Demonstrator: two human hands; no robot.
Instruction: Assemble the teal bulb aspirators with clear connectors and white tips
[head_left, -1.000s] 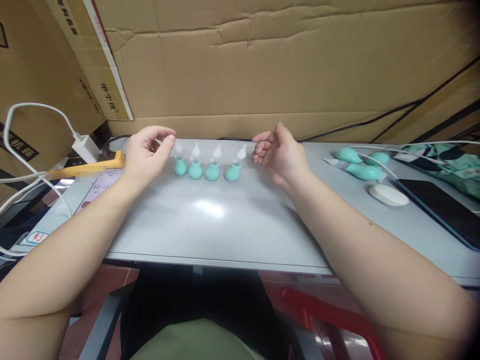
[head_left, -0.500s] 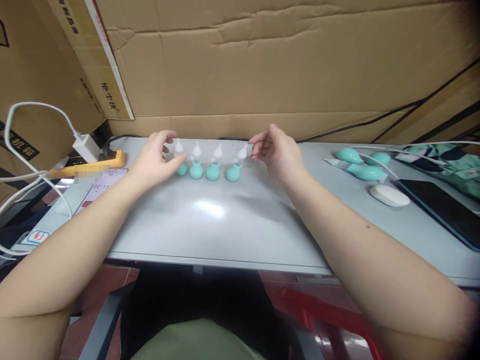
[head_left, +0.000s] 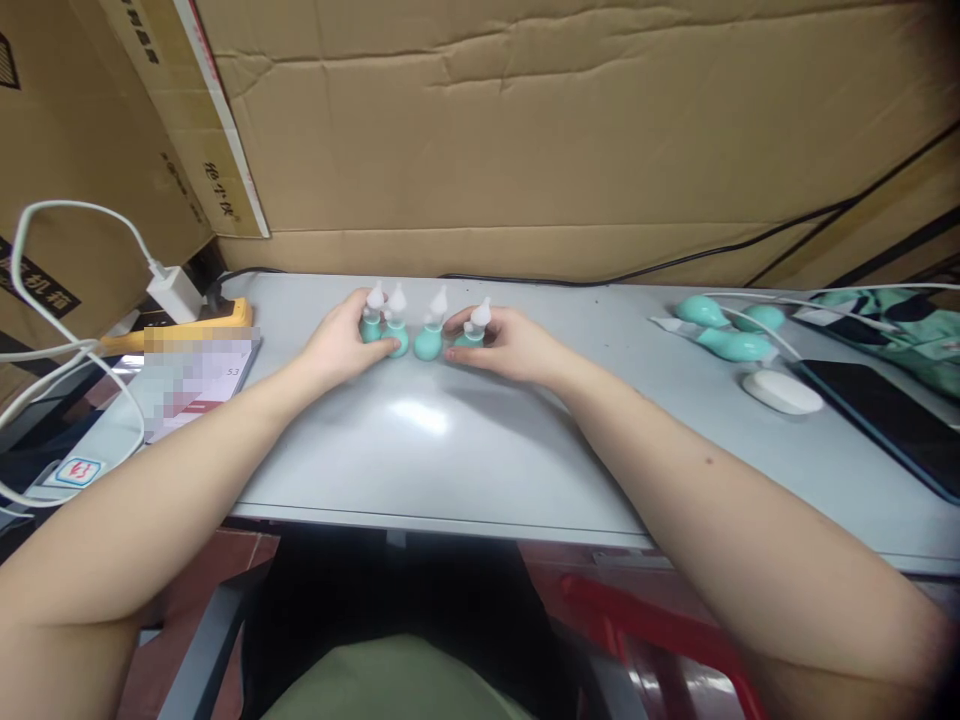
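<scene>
Several small mint-green bulb nasal aspirators with white nozzle tips stand upright in a row on the grey desk. My left hand (head_left: 349, 335) curls around the leftmost aspirator (head_left: 372, 325), its thumb in front of the adjoining aspirator (head_left: 397, 340); these two stand close together. My right hand (head_left: 506, 340) is wrapped around the rightmost aspirator (head_left: 472, 342), thumb in front and fingers behind, partly hiding its bulb. Between the hands is another aspirator (head_left: 428, 342), close to my right fingertips; whether they touch it is unclear.
On the right of the desk (head_left: 420, 470) lie more green bulbs (head_left: 739, 345), a white oval case (head_left: 782, 391) and a dark phone (head_left: 885, 415). A lit phone (head_left: 206, 385), a yellow device (head_left: 225, 322) and white cables are at left. Cardboard (head_left: 525, 140) stands behind.
Both hands have moved inward and closed around the end aspirators. The leftmost aspirator now stands nearer its neighbour; the rightmost has shifted little and its nozzle is more upright.
</scene>
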